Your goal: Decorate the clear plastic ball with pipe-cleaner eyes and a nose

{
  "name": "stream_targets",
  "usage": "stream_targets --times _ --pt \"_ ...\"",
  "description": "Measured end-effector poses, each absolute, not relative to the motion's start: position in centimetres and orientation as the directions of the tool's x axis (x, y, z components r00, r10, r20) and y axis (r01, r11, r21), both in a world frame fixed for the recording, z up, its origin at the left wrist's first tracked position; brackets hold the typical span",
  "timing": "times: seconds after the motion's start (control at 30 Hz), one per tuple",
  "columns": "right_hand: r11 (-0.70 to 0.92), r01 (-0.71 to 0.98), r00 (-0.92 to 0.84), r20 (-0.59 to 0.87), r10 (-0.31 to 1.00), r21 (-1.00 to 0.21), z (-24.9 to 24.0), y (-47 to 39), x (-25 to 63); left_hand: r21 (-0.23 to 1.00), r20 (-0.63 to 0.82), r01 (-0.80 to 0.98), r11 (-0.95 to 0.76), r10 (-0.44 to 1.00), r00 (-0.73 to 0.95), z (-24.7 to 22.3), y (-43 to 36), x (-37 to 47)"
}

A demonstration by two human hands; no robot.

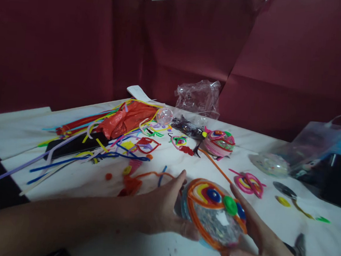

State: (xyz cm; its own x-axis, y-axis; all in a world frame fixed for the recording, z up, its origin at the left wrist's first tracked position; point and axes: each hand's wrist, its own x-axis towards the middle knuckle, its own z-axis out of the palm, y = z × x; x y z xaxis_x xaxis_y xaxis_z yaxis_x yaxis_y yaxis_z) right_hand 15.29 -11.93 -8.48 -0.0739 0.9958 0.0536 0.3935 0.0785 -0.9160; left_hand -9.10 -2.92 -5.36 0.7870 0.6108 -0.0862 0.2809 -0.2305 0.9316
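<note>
A round clear ball (220,224) decorated as a face sits between my two hands, just over the white table. Orange pipe cleaner outlines it, with blue buttons for eyes and a green button (230,205) in the middle. My left hand (169,207) grips its left side, thumb low on the front. From the right, my right hand (258,239) is wrapped round the other edge, its thumb near the bottom. An orange pipe cleaner (215,163) runs behind the ball. Scraps of orange felt (131,185) lie beyond my left wrist.
Pipe cleaners (67,145) and a red plastic bag (126,118) are heaped at the left. A pink decorated ball (219,143) stands farther back. Pliers (303,251) lie at the right, near a tape roll (284,189) and a pink pipe-cleaner shape (249,184).
</note>
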Motion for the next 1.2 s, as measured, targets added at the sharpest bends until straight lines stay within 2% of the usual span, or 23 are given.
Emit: stream_targets --times 0.13,0.27,0.37,0.5,0.6,0.73,0.9,1.03,1.2 --pt "0.112 0.463 0.014 0.134 0.991 -0.879 -7.9 -12.1 14.2 0.942 -0.074 0.246 -0.227 0.575 0.815 -5.0 -3.4 -9.1" --pt "0.161 0.47 0.077 0.222 0.972 -0.868 -7.3 -11.4 13.6 0.937 -0.041 0.242 -0.251 0.608 0.793 -4.0 -3.1 -8.2" --pt "0.236 0.564 0.03 0.306 0.952 -0.791 -7.6 -10.3 14.1 0.921 -0.042 0.267 -0.285 0.607 0.794 -3.5 -2.3 -7.5" --pt "0.254 0.67 -0.015 0.33 0.944 -0.698 -8.4 -9.4 15.0 0.85 -0.093 0.399 -0.343 0.647 0.756 -4.5 -1.4 -7.0" --pt "0.258 0.715 -0.013 0.357 0.934 -0.65 -8.4 -9.4 15.4 0.801 -0.038 0.442 -0.404 0.702 0.711 -5.6 -1.1 -7.1" --pt "0.214 0.705 0.02 0.321 0.947 -0.676 -7.9 -9.3 15.2 0.77 0.085 0.39 -0.505 0.687 0.722 -5.6 -1.0 -7.2" --pt "0.236 0.616 0.023 0.316 0.948 -0.752 -7.8 -8.6 15.0 0.748 0.127 0.385 -0.541 0.686 0.716 -4.7 -1.0 -6.4" --pt "0.262 0.643 0.008 0.348 0.938 -0.72 -7.8 -8.3 15.1 0.784 0.149 0.367 -0.501 0.725 0.672 -4.5 -1.0 -5.8" --pt "0.296 0.69 -0.045 0.368 0.929 -0.661 -7.5 -8.1 15.1 0.825 0.248 0.258 -0.502 0.733 0.634 -4.1 -1.1 -5.4"
